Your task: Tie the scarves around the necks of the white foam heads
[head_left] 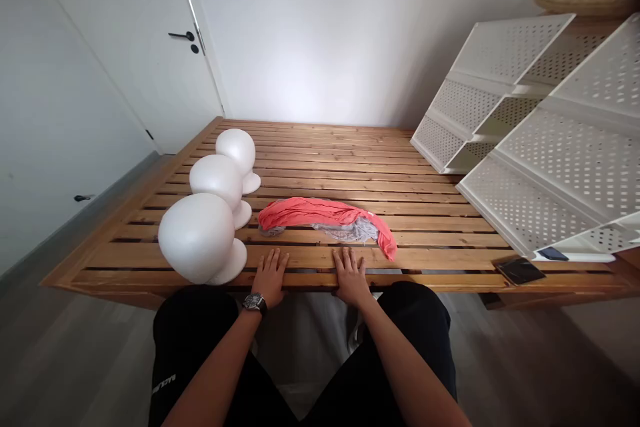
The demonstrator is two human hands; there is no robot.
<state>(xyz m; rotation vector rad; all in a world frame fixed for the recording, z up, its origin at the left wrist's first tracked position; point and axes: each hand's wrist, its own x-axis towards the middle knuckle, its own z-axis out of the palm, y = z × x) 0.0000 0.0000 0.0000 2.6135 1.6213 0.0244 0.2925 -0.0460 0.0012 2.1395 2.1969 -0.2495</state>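
Styrofoam heads first: three smooth white foam mannequin heads [200,235] are standing in a row down the left side of the slatted wooden bed frame [430,230], and the nearest one is sitting right at the front rail. Left hand [271,275], watch on the wrist, is lying flat on that rail with fingers spread, gripping nothing. Right hand [351,276] is doing the same just beside it, palm down and empty. Coral-red cloth with a grey layer underneath [327,220] is lying bunched across the slats just past both sets of fingertips, not touching them. Further right, a dark phone [520,270] is resting near the edge, by the white perforated shelf panels [545,167]. My worry: an elbow swinging left could be knocking that front head off, and loose fabric could be snagging in the slat gaps.
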